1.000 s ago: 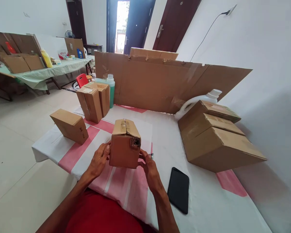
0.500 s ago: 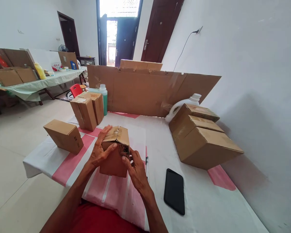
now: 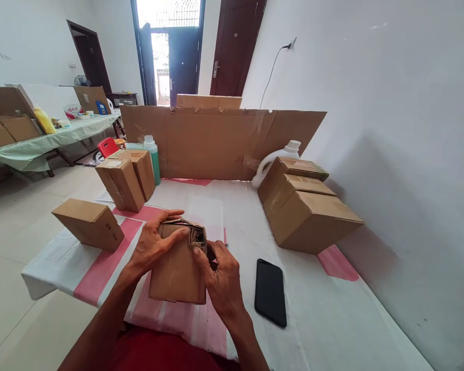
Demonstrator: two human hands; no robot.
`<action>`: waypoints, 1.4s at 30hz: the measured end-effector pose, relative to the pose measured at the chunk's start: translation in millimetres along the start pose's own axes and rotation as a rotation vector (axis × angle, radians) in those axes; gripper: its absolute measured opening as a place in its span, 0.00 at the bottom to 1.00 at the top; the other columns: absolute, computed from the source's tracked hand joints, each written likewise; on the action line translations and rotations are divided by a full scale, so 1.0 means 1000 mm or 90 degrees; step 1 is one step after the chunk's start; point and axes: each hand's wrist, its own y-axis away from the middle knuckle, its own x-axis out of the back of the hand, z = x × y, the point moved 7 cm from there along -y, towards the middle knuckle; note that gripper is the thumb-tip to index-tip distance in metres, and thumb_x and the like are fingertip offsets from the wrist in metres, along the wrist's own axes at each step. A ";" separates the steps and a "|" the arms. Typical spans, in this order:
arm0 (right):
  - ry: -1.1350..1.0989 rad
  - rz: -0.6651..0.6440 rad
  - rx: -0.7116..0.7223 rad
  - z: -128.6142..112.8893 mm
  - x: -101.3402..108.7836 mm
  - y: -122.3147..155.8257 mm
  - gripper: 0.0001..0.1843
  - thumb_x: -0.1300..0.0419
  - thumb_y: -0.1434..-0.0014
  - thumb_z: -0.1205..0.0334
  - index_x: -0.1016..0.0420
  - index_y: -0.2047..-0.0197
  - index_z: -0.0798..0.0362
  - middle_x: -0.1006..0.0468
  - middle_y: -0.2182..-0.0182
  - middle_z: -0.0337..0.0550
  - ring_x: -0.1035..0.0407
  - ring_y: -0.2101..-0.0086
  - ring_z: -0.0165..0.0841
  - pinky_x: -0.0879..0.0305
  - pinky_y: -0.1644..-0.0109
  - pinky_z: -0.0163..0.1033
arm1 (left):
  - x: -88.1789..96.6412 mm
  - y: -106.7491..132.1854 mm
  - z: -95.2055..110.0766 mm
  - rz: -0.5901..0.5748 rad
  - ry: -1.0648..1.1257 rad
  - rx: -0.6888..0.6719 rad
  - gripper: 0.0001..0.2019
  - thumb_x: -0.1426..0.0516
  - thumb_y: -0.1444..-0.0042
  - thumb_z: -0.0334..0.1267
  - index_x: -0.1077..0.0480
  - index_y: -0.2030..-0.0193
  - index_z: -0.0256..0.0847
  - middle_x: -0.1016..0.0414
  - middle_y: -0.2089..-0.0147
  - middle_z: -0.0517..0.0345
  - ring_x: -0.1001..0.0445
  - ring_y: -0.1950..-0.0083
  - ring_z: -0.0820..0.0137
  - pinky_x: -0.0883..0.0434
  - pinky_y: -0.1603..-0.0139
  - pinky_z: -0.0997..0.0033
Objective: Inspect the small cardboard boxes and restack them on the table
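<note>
A small cardboard box (image 3: 178,275) with a torn, crumpled upper right corner is tilted toward me between both hands, just in front of my body. My left hand (image 3: 154,242) grips its upper left side, with the thumb across the front near the top edge and the fingers behind. At the right side my right hand (image 3: 220,268) holds the box by the damaged corner, thumb on the front face and fingers around the side. Inside the torn opening something dark shows, too small to make out.
A black phone (image 3: 270,292) lies right of my hands on the covered table (image 3: 317,319). Cardboard boxes (image 3: 317,221) and a white jug (image 3: 270,164) stand at the right. More boxes (image 3: 119,183), a single box (image 3: 88,224) and a green bottle (image 3: 154,162) are left. A cardboard panel (image 3: 216,144) stands behind.
The box has come closer to me and tipped, so its front face shows more and its top less. Both hands moved with it, still holding. The camera view has shifted to the right.
</note>
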 end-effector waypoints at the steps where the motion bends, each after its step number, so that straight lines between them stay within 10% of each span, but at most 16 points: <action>1: 0.000 0.004 0.000 0.001 0.001 -0.001 0.20 0.42 0.33 0.41 0.20 0.57 0.48 0.24 0.65 0.44 0.29 0.64 0.39 0.32 0.60 0.43 | -0.001 0.000 0.003 0.001 -0.032 -0.027 0.25 0.33 0.46 0.53 0.23 0.43 0.48 0.19 0.44 0.54 0.21 0.43 0.57 0.25 0.42 0.60; 8: 0.054 0.034 -0.151 0.067 0.028 -0.014 0.32 0.58 0.30 0.36 0.23 0.60 0.50 0.22 0.69 0.46 0.30 0.72 0.38 0.37 0.67 0.42 | -0.001 -0.005 0.013 0.023 -0.196 -0.136 0.16 0.34 0.43 0.51 0.19 0.53 0.46 0.22 0.50 0.54 0.23 0.48 0.59 0.26 0.44 0.59; 12: 0.359 0.036 -0.326 0.128 0.048 -0.005 0.18 0.37 0.39 0.46 0.32 0.73 0.48 0.22 0.72 0.50 0.25 0.65 0.47 0.39 0.61 0.46 | -0.005 0.000 0.016 0.027 -0.224 -0.144 0.13 0.34 0.43 0.48 0.20 0.54 0.46 0.23 0.52 0.56 0.22 0.52 0.62 0.25 0.50 0.63; 20: 0.221 0.001 -0.330 0.165 0.035 -0.001 0.21 0.33 0.48 0.49 0.39 0.79 0.47 0.27 0.79 0.43 0.28 0.70 0.40 0.42 0.68 0.39 | -0.010 0.006 0.017 0.005 -0.195 -0.166 0.08 0.37 0.39 0.43 0.21 0.55 0.45 0.25 0.58 0.58 0.24 0.57 0.66 0.27 0.56 0.68; 25: -0.040 0.027 -0.266 0.120 0.050 -0.007 0.24 0.44 0.42 0.33 0.37 0.70 0.47 0.26 0.77 0.37 0.31 0.77 0.33 0.39 0.74 0.36 | -0.008 0.013 0.019 -0.004 -0.162 -0.191 0.12 0.46 0.31 0.42 0.21 0.55 0.44 0.25 0.59 0.57 0.26 0.55 0.66 0.30 0.50 0.66; 30: -0.536 0.136 -0.075 0.022 0.077 -0.010 0.10 0.34 0.40 0.51 0.26 0.62 0.47 0.19 0.70 0.36 0.24 0.70 0.31 0.32 0.70 0.33 | -0.014 0.018 0.024 -0.010 -0.155 -0.182 0.13 0.47 0.29 0.41 0.20 0.54 0.43 0.26 0.58 0.56 0.27 0.55 0.66 0.32 0.50 0.66; 35: -0.433 0.033 0.077 -0.033 0.064 0.008 0.16 0.43 0.30 0.54 0.18 0.48 0.50 0.14 0.62 0.48 0.19 0.64 0.38 0.24 0.64 0.40 | -0.017 0.020 0.024 -0.015 -0.145 -0.179 0.14 0.48 0.28 0.41 0.21 0.55 0.42 0.25 0.57 0.56 0.27 0.53 0.66 0.32 0.48 0.65; 42: -0.231 0.020 0.099 -0.034 0.059 0.024 0.08 0.38 0.31 0.60 0.17 0.52 0.47 0.16 0.65 0.42 0.21 0.68 0.32 0.23 0.65 0.35 | -0.017 0.026 0.026 -0.003 -0.147 -0.188 0.12 0.47 0.29 0.40 0.22 0.56 0.43 0.24 0.57 0.56 0.26 0.54 0.66 0.32 0.48 0.63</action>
